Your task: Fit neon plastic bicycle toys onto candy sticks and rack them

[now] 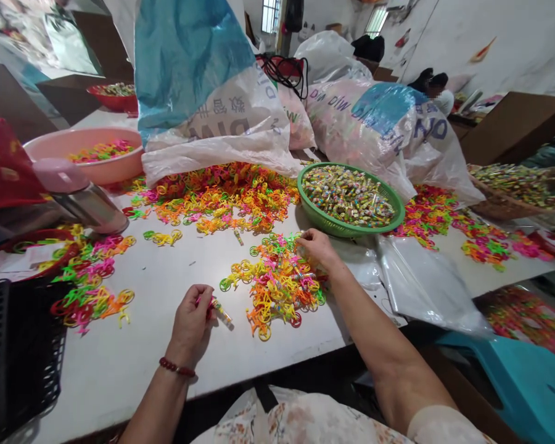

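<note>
My left hand (190,322) rests on the white table (134,357), its fingers closed round a small wrapped candy tube (221,309) with a pink plastic piece. My right hand (317,246) reaches forward onto a heap of small neon plastic bicycle toys (275,287), fingers curled and pinching among them; what it grips is too small to make out. Just beyond that hand stands a green basket (351,229) full of wrapped candy tubes.
More neon toys (217,197) spill from big plastic sacks (213,92) at the back. A pink bowl (106,166) and a metal flask (81,200) stand left, a black crate (13,351) near left. Clear bags (420,277) lie right, above a teal stool (527,382). Another person (437,86) sits far back.
</note>
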`<act>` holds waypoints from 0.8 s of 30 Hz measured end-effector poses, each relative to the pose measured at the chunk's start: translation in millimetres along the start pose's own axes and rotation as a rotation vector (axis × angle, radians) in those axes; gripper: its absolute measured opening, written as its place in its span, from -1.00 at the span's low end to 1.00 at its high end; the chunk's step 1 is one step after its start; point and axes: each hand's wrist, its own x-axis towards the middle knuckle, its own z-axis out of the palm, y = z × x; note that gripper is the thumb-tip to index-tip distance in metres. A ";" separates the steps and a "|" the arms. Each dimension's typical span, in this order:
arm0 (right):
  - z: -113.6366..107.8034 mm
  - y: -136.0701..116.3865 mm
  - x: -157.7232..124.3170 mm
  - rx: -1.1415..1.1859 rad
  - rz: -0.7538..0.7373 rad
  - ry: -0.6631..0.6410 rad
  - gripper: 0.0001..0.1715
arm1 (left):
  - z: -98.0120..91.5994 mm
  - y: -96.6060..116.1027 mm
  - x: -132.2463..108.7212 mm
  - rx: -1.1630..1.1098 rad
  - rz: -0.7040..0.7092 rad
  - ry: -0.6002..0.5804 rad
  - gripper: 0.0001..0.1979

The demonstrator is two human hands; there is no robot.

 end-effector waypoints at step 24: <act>75.0 -112.2 -194.1 0.736 -0.256 -0.521 -0.80 | -0.7 16.4 -63.8 -0.363 0.107 -0.202 -0.74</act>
